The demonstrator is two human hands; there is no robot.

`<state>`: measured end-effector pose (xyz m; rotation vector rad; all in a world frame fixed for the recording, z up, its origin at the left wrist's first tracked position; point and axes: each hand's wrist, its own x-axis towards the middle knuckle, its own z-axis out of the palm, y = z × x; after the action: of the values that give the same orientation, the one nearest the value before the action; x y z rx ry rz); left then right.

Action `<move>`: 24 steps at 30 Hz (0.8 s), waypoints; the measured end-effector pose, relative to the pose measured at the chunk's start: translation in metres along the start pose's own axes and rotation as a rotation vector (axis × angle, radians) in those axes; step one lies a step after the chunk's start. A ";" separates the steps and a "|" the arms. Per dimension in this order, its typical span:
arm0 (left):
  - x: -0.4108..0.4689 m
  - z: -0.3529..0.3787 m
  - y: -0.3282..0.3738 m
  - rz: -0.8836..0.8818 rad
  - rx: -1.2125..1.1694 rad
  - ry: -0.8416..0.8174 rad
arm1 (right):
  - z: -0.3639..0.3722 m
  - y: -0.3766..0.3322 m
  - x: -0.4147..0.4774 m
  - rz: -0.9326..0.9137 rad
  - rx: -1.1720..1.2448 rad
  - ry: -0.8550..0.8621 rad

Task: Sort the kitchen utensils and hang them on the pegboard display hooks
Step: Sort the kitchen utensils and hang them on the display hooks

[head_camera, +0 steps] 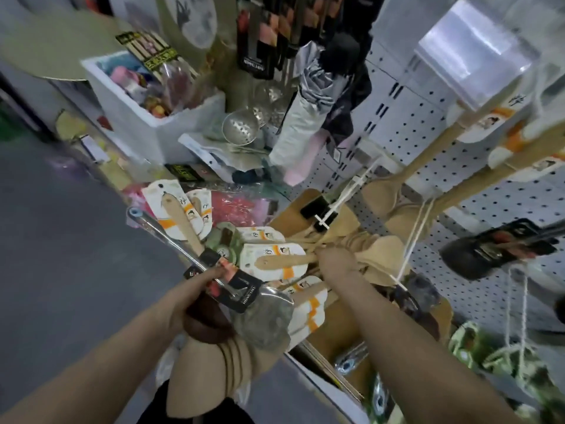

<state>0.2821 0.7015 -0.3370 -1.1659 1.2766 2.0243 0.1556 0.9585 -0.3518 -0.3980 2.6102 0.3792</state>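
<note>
Two utensils are in hand at once, so the job now is keeping them apart. My left grip (195, 289) is wrapped round the stem of the metal ladle (263, 319), just above its bowl, with the long handle pointing up and away to the left. My right grip (334, 260) is down in the pile (266, 237) of carded wooden pieces at the foot of the pegboard (477, 166), its fingers curled round the wide end of one spatula (275, 262). That spatula lies flat with its card facing up. How many pieces my fingers have caught I cannot tell, since the fingertips are buried.

I should draw the spatula out along its own length so the cards beside it do not snag or tear. Once it is free, I should pinch it near the punched hole at the narrow end and turn the card to face outward.

Wooden spoons (428, 166) already hang on the board to the right, so that looks like the place for it. A white hook (351, 191) juts out just above my hand, and I should mind it as I lift.

The ladle is heavy at the bowl, so my left grip should stay firm and low, with the handle kept well clear of the hanging stock.
</note>
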 end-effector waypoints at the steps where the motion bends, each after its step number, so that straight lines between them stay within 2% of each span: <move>1: -0.002 -0.003 0.000 0.007 -0.031 0.011 | 0.001 -0.002 0.005 -0.012 -0.041 -0.003; 6: -0.003 -0.007 0.001 0.071 -0.106 0.039 | 0.010 -0.012 0.019 -0.080 -0.215 0.000; 9: -0.010 0.002 0.006 0.077 -0.107 -0.018 | 0.017 -0.014 0.021 -0.036 -0.122 -0.087; 12: -0.009 0.011 0.005 0.059 -0.099 -0.119 | 0.019 -0.020 0.015 0.004 0.058 -0.112; 17: -0.015 0.026 0.006 0.095 -0.062 -0.257 | -0.009 -0.040 -0.013 0.102 0.637 0.129; 21: -0.017 0.028 0.004 0.073 -0.001 -0.316 | -0.043 -0.063 -0.058 0.004 1.258 0.009; 24: -0.022 0.031 0.002 0.029 0.118 -0.404 | -0.044 -0.076 -0.088 -0.100 1.174 0.089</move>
<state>0.2801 0.7290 -0.3110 -0.6436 1.1900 2.0404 0.2380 0.8927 -0.2867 -0.1127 2.3768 -1.1724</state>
